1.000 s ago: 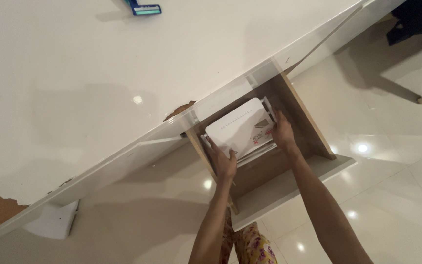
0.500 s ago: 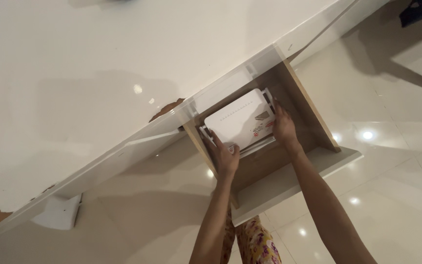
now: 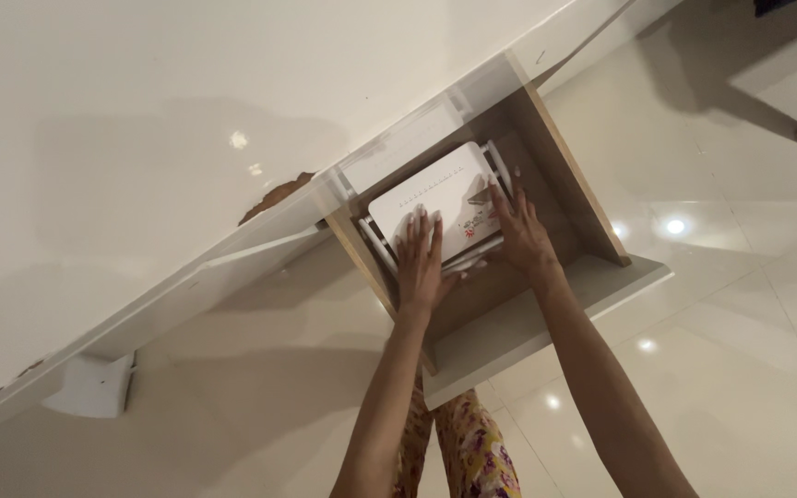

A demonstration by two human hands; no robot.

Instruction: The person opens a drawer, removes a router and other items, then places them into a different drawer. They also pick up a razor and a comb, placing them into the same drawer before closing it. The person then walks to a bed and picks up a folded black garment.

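White router (image 3: 440,198) (in open drawer (image 3: 583,207)) under left hand (image 3: 420,263), right hand (image 3: 523,235).

White router (image 3: 435,198), wooden drawer (image 3: 569,189)

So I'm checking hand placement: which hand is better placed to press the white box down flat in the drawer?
Probably the left hand: its palm lies flat on top of the white box. The right hand only touches the box's right edge, over the drawer floor.

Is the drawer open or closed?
Open. The drawer is pulled out from under the white tabletop, its inside showing the white box.
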